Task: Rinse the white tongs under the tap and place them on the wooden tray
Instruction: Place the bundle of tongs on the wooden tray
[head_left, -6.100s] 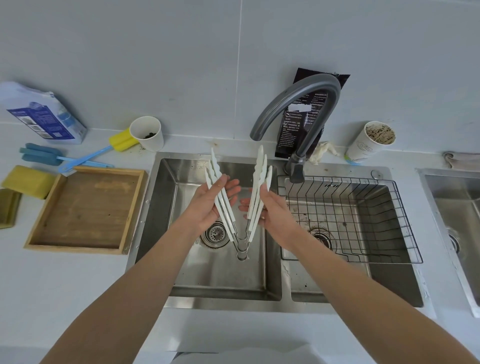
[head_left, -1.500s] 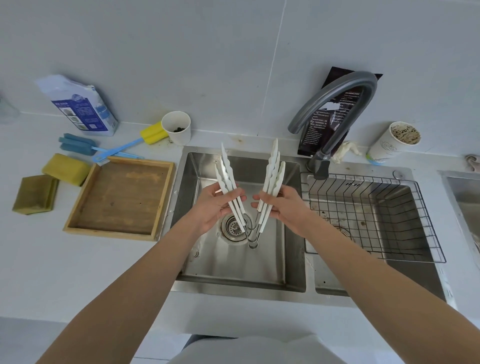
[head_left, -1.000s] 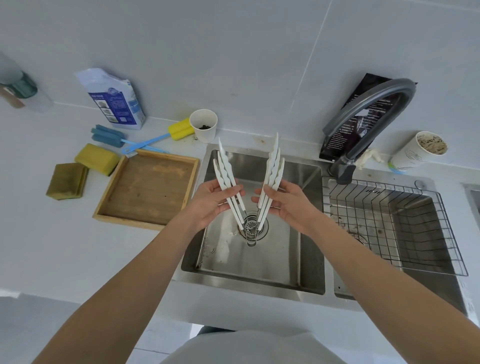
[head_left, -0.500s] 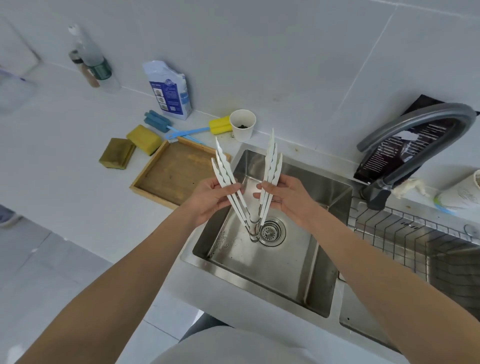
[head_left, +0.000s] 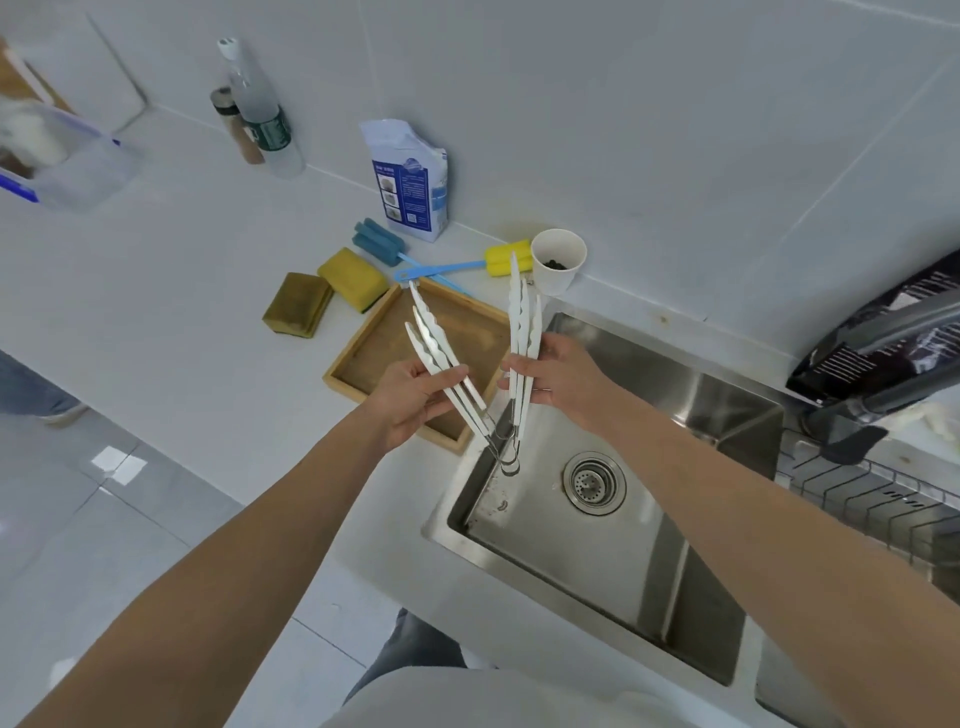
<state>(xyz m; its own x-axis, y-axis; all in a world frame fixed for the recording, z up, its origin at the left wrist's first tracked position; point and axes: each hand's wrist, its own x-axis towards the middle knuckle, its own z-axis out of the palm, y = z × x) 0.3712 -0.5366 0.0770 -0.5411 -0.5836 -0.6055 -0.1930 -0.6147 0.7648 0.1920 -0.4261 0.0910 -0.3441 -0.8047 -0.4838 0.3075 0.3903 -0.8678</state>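
Tongs (head_left: 431, 340) have shifted left, off the sink (head_left: 597, 551) toward the tray (head_left: 384, 348) — left hand (head_left: 415, 402) and right hand (head_left: 561, 379) each grip one bunch.

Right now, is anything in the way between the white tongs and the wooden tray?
Nothing visible is. The left hand and right hand hold the white tongs up by the wooden tray, and the part of its floor that shows is bare. The blue brush lies beyond its far edge.

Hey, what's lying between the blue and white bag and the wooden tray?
In the head view, a blue-headed brush and a yellow-headed brush lie between the bag and the wooden tray.
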